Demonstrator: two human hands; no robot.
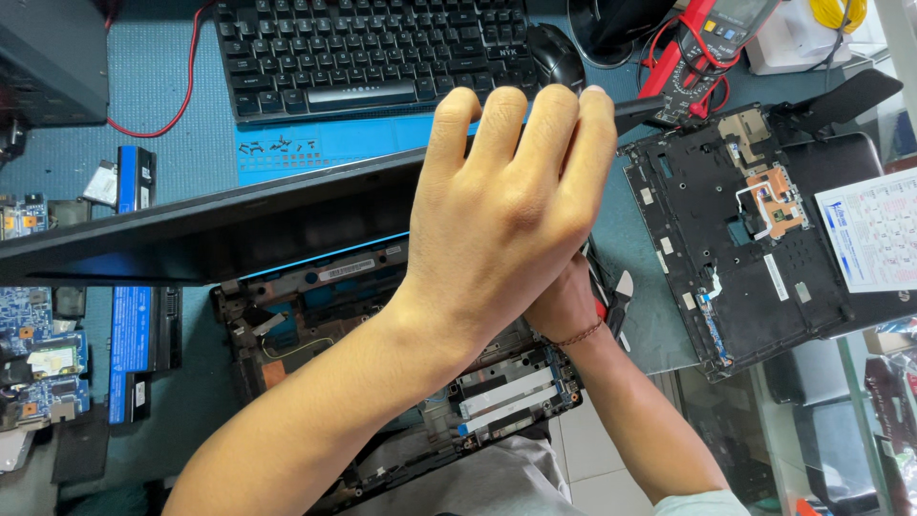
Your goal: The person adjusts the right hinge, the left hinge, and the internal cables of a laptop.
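Nearest the camera, the left hand arches over the raised laptop lid, fingers curled over its top edge and gripping it, apparently to keep the panel tilted clear of the opened laptop base beneath. Mostly hidden behind that wrist, the right hand reaches in at the hinge corner; whether it grips anything cannot be determined. Loose screws rest below the black keyboard, and a separate stripped chassis lies to the right.

A white printed card with a blue corner block lies at the right edge on a dark laptop part, while a narrow white label strip sits inside the opened laptop base.
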